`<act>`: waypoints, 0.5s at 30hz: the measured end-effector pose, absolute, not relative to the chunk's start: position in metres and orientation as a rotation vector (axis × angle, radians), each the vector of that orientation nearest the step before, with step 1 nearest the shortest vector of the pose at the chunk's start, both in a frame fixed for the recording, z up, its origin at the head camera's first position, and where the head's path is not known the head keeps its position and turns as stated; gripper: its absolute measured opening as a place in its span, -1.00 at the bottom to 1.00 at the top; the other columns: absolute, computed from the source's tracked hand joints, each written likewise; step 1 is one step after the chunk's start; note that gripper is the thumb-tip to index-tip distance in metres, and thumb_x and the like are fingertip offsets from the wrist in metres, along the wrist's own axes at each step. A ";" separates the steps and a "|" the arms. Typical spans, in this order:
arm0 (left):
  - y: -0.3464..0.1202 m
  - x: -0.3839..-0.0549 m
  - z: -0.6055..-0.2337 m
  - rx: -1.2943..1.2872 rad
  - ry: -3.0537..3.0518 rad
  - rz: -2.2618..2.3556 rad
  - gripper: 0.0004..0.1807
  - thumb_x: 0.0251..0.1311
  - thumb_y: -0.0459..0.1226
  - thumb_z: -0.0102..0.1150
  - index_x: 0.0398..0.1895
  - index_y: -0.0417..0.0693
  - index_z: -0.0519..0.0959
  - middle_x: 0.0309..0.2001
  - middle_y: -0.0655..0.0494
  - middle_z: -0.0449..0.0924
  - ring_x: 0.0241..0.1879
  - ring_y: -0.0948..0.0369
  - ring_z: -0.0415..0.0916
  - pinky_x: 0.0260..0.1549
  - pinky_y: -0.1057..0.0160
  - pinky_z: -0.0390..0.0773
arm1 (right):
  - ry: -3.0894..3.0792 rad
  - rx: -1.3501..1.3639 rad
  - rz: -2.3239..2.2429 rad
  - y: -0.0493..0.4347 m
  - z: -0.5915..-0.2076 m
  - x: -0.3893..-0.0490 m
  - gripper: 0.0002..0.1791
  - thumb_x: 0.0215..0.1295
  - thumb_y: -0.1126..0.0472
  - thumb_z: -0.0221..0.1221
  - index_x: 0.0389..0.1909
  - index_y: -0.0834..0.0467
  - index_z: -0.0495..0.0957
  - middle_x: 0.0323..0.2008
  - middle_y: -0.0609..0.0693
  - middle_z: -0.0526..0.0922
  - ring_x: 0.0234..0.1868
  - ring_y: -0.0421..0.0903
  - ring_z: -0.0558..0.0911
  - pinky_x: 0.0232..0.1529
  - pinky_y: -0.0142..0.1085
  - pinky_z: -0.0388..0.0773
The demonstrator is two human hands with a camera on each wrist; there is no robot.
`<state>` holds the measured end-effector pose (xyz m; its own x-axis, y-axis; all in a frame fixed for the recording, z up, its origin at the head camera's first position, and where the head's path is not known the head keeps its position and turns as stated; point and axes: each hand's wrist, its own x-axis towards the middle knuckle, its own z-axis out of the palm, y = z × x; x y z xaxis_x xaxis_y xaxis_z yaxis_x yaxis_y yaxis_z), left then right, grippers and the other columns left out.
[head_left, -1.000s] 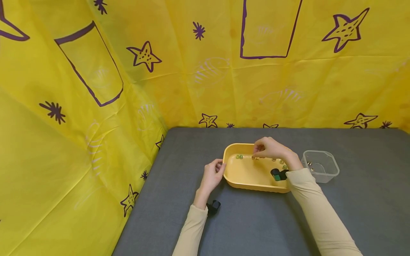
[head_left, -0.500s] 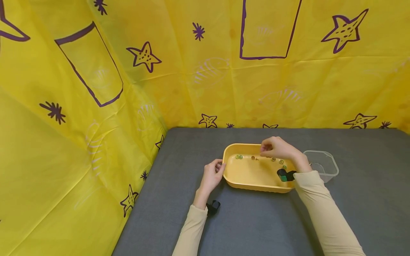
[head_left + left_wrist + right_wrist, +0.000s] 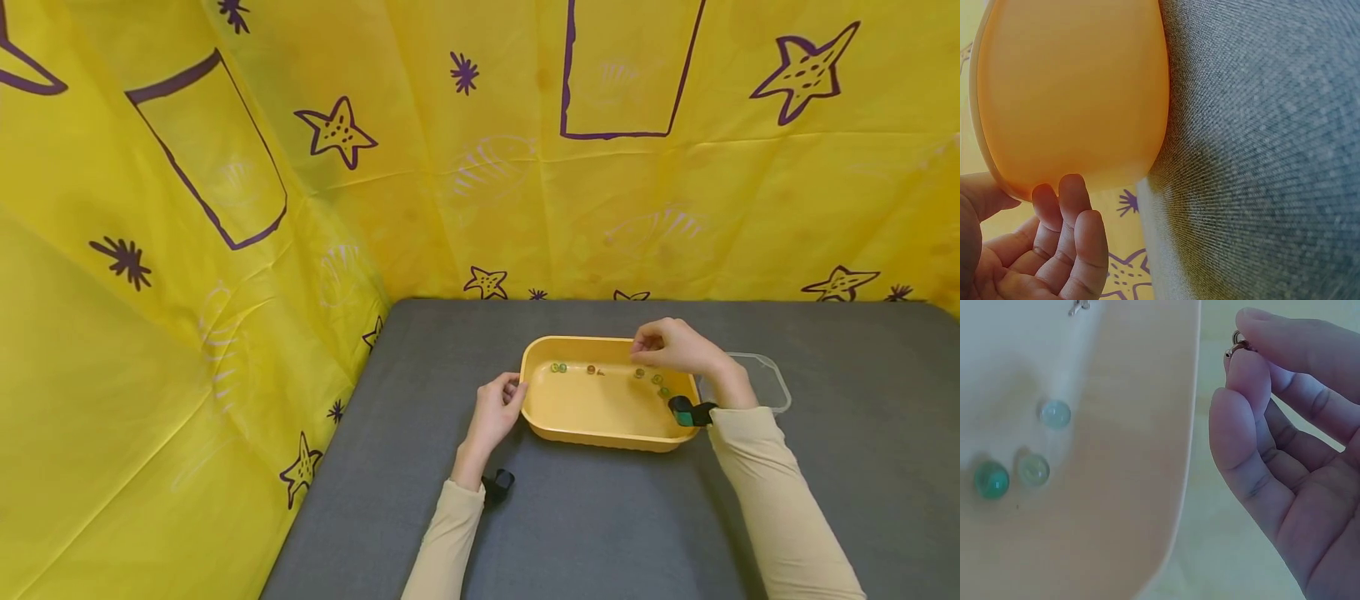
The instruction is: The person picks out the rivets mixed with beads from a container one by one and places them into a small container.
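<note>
The yellow plastic tub (image 3: 588, 408) sits on the grey table, and my left hand (image 3: 493, 417) pinches its left rim. In the left wrist view, the thumb lies at the rim and the fingers (image 3: 1074, 194) against the outer wall. My right hand (image 3: 678, 348) is raised over the tub's back right part. Between thumb and fingertip it pinches a small metal piece with a loop (image 3: 1239, 345); its exact kind cannot be made out. Several glass marbles (image 3: 991, 480) lie on the tub's floor, and another small metal piece (image 3: 1079, 306) lies there too.
A clear plastic container (image 3: 768, 379) stands right of the tub, partly behind the right wrist. A yellow cloth (image 3: 450, 208) with purple drawings hangs behind and to the left of the table (image 3: 585, 525).
My right hand has moved right across the tub, away from the metal piece lying near the back wall. My left hand stays at the rim.
</note>
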<state>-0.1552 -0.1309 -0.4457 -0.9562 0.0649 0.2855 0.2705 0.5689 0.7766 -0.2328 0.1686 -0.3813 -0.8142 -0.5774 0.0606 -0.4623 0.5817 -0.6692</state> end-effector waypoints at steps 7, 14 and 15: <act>-0.131 -0.156 -0.446 -0.283 -2.582 -1.327 -0.77 0.23 -0.35 0.10 -0.17 -0.41 0.55 -0.53 0.02 0.50 -0.58 0.28 0.35 -0.58 0.40 0.40 | 2.674 -0.829 -1.058 0.182 -0.381 -0.231 -0.95 0.11 0.31 0.27 -0.42 0.21 0.59 -0.50 -0.01 0.59 -0.47 -0.12 0.51 -0.41 -0.34 0.47; -0.131 -0.155 -0.446 -0.270 -2.591 -1.343 -0.76 0.24 -0.35 0.09 -0.16 -0.40 0.55 -0.53 0.03 0.49 -0.58 0.28 0.34 -0.58 0.40 0.39 | 2.678 -0.785 -1.078 0.193 -0.379 -0.228 -0.93 0.15 0.28 0.25 -0.41 0.22 0.59 -0.50 0.02 0.58 -0.49 -0.12 0.45 -0.44 -0.32 0.42; -0.131 -0.155 -0.446 -0.271 -2.591 -1.346 -0.76 0.24 -0.34 0.09 -0.16 -0.40 0.55 -0.53 0.03 0.49 -0.58 0.28 0.34 -0.59 0.40 0.39 | 2.682 -0.769 -1.080 0.194 -0.378 -0.227 -0.93 0.15 0.27 0.25 -0.41 0.22 0.58 -0.51 0.01 0.57 -0.50 -0.11 0.44 -0.44 -0.32 0.41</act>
